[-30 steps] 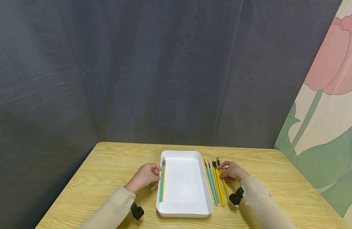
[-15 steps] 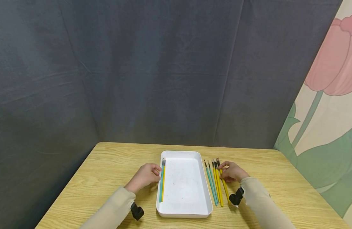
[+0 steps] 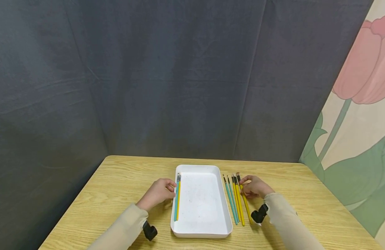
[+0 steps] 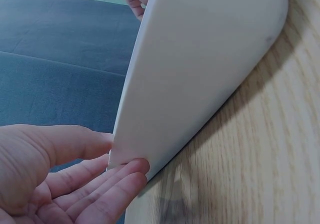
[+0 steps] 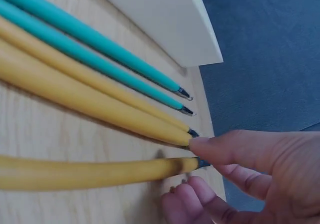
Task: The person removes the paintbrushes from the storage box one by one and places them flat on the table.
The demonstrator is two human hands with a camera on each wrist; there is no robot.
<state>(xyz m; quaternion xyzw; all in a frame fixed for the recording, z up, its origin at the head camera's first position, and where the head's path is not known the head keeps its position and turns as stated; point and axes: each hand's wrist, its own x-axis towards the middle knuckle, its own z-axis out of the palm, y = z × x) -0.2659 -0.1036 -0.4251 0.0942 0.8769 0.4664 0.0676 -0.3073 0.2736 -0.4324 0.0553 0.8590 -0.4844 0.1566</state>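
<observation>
So there's a white tray [image 3: 202,211] sitting just below center in the head view, and the left hand [image 3: 159,191] is on its left side. Fingers are narrow there, holding the rim, with a couple of fingertips against the outer wall in the left wrist shot. Inside, along the left wall, a teal brush [image 3: 176,201] and a thin yellow brush [image 3: 178,201] lie side by side, bristles up-frame.

Right of the tray, on the wood table [image 3: 123,187], there are two teal brushes [image 3: 231,203], then two yellow ones [image 3: 240,205], then one outer yellow brush [image 3: 247,208] on its own. The right hand [image 3: 255,187] is at that last one's dark ferrule, thumb and fingers narrow on either side; honestly can't tell if it's pinched. Dark curtain [image 3: 180,86] fills the upper frame, pink tulip mural [image 3: 358,66] upper right.
</observation>
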